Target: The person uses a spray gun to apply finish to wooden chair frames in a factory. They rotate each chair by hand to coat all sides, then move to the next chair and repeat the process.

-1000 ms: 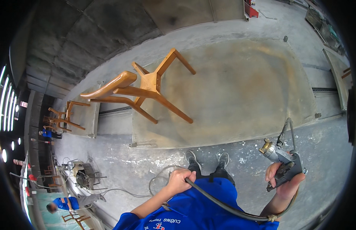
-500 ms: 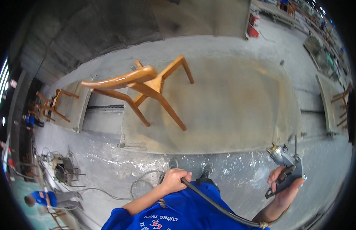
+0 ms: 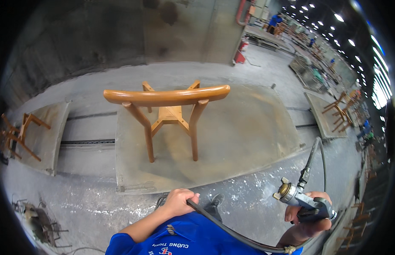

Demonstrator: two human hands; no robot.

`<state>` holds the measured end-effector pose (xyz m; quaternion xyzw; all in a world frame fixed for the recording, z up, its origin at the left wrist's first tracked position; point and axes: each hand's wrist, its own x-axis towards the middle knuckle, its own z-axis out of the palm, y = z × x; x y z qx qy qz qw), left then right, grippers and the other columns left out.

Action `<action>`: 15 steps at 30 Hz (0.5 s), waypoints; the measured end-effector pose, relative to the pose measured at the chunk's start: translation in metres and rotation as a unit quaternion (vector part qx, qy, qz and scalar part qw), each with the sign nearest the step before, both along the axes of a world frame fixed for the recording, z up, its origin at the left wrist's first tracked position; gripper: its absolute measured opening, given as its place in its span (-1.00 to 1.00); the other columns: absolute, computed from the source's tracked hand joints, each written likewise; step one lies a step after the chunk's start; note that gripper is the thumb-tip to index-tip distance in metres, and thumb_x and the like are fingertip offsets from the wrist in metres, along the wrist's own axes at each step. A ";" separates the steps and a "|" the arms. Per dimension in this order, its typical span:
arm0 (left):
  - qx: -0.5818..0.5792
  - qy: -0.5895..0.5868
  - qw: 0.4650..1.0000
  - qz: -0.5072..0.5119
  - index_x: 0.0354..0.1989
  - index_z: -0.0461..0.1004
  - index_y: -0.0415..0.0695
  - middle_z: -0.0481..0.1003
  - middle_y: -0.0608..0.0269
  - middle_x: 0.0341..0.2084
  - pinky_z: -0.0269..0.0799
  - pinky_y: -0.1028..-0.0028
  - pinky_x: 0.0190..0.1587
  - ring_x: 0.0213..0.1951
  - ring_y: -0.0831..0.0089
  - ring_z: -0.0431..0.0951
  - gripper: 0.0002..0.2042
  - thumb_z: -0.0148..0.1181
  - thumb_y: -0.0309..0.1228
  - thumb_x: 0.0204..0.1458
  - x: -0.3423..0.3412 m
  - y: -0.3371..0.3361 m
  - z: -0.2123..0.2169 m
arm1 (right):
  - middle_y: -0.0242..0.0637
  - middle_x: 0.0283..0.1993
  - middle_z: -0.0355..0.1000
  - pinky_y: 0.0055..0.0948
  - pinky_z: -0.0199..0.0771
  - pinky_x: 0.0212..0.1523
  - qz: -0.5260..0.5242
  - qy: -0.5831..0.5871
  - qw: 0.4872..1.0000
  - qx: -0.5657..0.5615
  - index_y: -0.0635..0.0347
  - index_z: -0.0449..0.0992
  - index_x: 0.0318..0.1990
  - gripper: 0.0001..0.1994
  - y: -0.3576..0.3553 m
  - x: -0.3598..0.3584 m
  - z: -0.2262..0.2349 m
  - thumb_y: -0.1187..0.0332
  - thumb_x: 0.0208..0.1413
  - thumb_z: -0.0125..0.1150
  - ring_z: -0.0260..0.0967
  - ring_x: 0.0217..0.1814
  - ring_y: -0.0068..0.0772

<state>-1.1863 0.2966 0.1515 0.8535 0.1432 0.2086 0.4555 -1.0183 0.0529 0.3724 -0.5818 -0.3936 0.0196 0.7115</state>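
My left hand (image 3: 179, 202) is closed around a dark hose (image 3: 221, 224) in front of my blue shirt. The hose runs across to my right forearm, where it is tied at the wrist. My right hand (image 3: 311, 230) is wrapped round a metal spray gun (image 3: 309, 205), held out to the right with its brass-coloured nozzle toward the left. A second hose loops up from the gun's fitting. Ahead, a brown wooden chair frame (image 3: 170, 114) with a curved, glossy top rail stands upright on a wide flat platform (image 3: 248, 140), untouched by either hand.
More platforms carry chair frames, one at the left (image 3: 23, 131) and one at the right (image 3: 340, 110). A rail track (image 3: 89, 141) runs between platforms. A grey panel wall (image 3: 99, 38) rises behind. Clutter stands at lower left; people in blue are far off at upper right.
The chair has turned so its top rail now lies crosswise to me. My view has swung right and tilted up. The spray gun has turned, its nozzle side showing more; both grips stay closed.
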 end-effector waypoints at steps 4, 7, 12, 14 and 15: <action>-0.020 -0.034 0.999 -0.006 -0.78 0.26 -0.21 0.31 0.03 -0.79 0.23 0.18 -0.60 -0.72 0.08 0.35 -0.60 0.26 -0.45 0.05 -0.041 0.018 -0.008 | -0.15 -0.70 0.34 -0.59 0.16 -0.80 -0.027 -0.021 0.998 -0.044 0.44 0.29 -0.03 -0.07 0.012 -0.061 0.017 -0.50 0.07 0.03 0.19 -0.81 -0.52; -0.044 -0.012 0.997 -0.060 -0.77 0.33 -0.19 0.41 0.01 -0.72 0.33 0.14 -0.53 -0.62 0.00 0.44 -0.61 0.27 -0.39 0.06 -0.062 0.016 -0.009 | -0.11 -0.65 0.38 -0.60 0.12 -0.80 -0.155 -0.022 0.984 -0.086 0.40 0.27 0.06 -0.05 0.004 -0.101 0.026 -0.52 0.06 0.02 0.18 -0.81 -0.51; -0.055 -0.047 0.992 -0.101 -0.73 0.37 -0.17 0.42 0.00 -0.72 0.32 0.13 -0.54 -0.62 0.00 0.45 -0.66 0.26 -0.40 0.07 -0.079 0.019 -0.007 | -0.14 -0.69 0.34 -0.56 0.21 -0.79 -0.109 0.001 0.994 -0.011 0.38 0.24 0.08 -0.10 -0.003 -0.140 0.031 -0.48 0.11 0.00 0.18 -0.82 -0.48; -0.051 -0.081 0.991 -0.096 -0.76 0.26 -0.19 0.33 0.02 -0.77 0.23 0.16 -0.59 -0.68 0.05 0.37 -0.61 0.27 -0.46 0.04 -0.086 0.028 -0.005 | -0.18 -0.72 0.33 -0.53 0.25 -0.78 -0.032 -0.035 0.999 0.000 0.38 0.23 0.07 -0.12 0.003 -0.147 0.031 -0.46 0.15 -0.03 0.22 -0.81 -0.46; -0.050 -0.096 0.990 -0.092 -0.77 0.20 -0.20 0.28 0.02 -0.79 0.19 0.18 -0.61 -0.70 0.07 0.33 -0.58 0.28 -0.49 0.02 -0.091 0.032 -0.005 | -0.19 -0.72 0.34 -0.52 0.26 -0.77 -0.022 -0.048 0.999 -0.007 0.38 0.22 0.06 -0.13 0.009 -0.149 0.029 -0.46 0.16 -0.04 0.24 -0.80 -0.46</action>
